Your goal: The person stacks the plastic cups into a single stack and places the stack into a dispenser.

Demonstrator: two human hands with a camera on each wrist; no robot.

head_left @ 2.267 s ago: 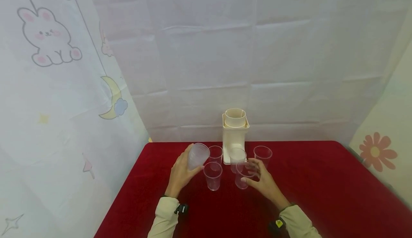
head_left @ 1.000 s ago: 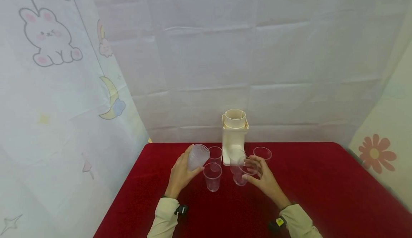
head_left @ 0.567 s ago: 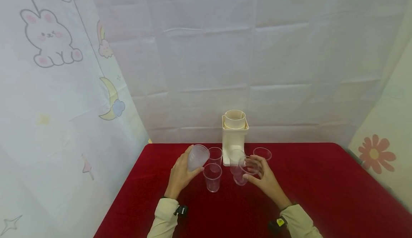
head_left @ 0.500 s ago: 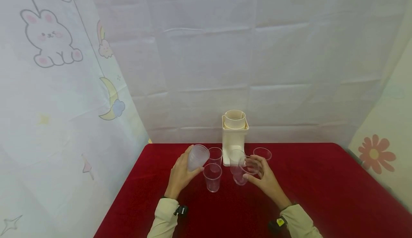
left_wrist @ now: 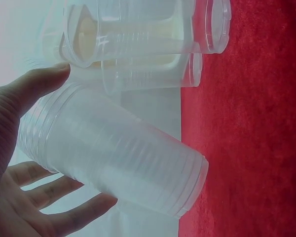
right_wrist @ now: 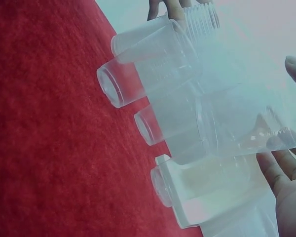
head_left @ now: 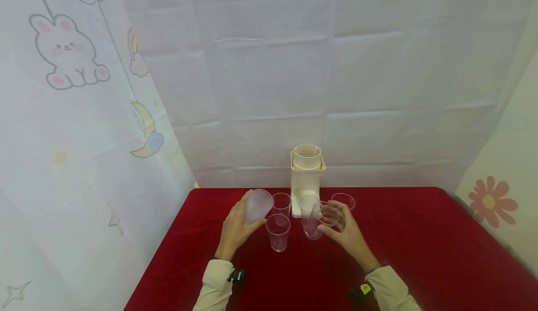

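Observation:
Tilted in my left hand (head_left: pixel 235 229) is a nested stack of clear plastic cups (head_left: pixel 257 207). In the left wrist view the thumb lies near the rims of the stack (left_wrist: pixel 123 153) and the fingers go round its other side. My right hand (head_left: pixel 348 234) holds a single clear plastic cup (head_left: pixel 314 229) between thumb and fingers, tilted with its base to the left. That cup (right_wrist: pixel 246 118) shows large and see-through in the right wrist view. Two upright cups stand between the hands, a front-left cup (head_left: pixel 278 236) and a back-left cup (head_left: pixel 281 203).
A cream holder with a round open top (head_left: pixel 305 180) stands at the back of the red-covered table (head_left: pixel 420 245). Another cup (head_left: pixel 308 203) stands before it, partly behind the held cup. A further cup (head_left: pixel 343 200) is behind my right hand. A pale cloth wall rises behind.
The cup in my right hand has tilted, its base swinging left and slightly up toward the cup before the holder. My left hand and its stack stay nearly still.

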